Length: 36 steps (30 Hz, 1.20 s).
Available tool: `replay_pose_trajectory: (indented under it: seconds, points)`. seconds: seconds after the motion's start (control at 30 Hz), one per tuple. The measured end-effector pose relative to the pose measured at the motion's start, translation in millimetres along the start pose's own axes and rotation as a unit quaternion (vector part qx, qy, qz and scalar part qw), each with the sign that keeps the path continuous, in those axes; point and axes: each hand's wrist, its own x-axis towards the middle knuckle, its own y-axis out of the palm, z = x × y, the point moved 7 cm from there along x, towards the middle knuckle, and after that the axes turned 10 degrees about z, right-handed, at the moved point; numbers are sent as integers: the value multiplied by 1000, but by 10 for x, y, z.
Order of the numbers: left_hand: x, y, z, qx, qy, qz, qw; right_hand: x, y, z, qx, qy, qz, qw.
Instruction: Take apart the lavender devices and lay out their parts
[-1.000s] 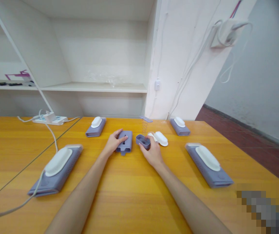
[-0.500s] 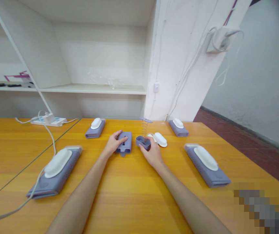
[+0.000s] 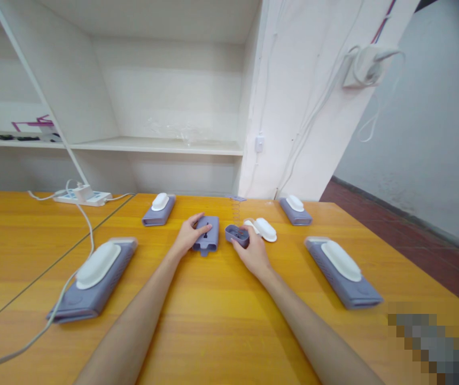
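My left hand point(image 3: 187, 238) grips the left side of a flat purple housing point(image 3: 208, 235) that lies on the wooden table point(image 3: 221, 315), thumb across its top. My right hand point(image 3: 253, 252) is closed on a small purple oval cup point(image 3: 236, 234). A thin wire spring point(image 3: 236, 210) stands upright out of the cup. A white oval cap point(image 3: 264, 228) lies just right of the right hand.
Two large purple devices with white oval tops lie at the left point(image 3: 95, 277) and right point(image 3: 343, 270). Two smaller ones sit at the back point(image 3: 159, 208) point(image 3: 295, 209). A white power strip point(image 3: 83, 197) and its cable point(image 3: 59, 299) run along the left. Shelves stand behind the table.
Both hands keep their hold in the same place. The view has shifted slightly; the spring looks a little shorter.
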Motion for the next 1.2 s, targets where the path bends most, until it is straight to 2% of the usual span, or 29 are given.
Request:
replay_pose_trajectory:
  seconds: [0.23, 0.4, 0.5, 0.6, 0.67, 0.77, 0.97, 1.07, 1.2]
  points:
    - [32, 8, -85, 79, 42, -11, 996, -10, 3, -7, -2, 1, 2, 1000]
    - [9, 11, -348, 208, 124, -49, 969, -9, 6, -24, 0, 7, 2, 1000]
    - [-102, 192, -619, 321, 176, -47, 929, -4, 6, -32, 2, 4, 2, 1000]
    - [-252, 496, -869, 409, 223, -22, 885, -2, -8, -37, 14, -8, -5, 1000]
    - [-325, 694, -963, 440, 245, 5, 864, 0, -16, -42, 21, -19, -11, 1000]
    - [-355, 874, -977, 465, 256, 33, 847, 10, -11, -42, 24, -36, -10, 999]
    - [-364, 960, -890, 469, 279, 71, 835, 34, 16, 19, 22, -61, 3, 998]
    - [-377, 979, -859, 459, 278, 85, 840, 37, 17, 56, 12, -60, 8, 998]
    - [-358, 974, -794, 421, 254, 92, 866, 26, 4, 77, 24, -57, 7, 998]
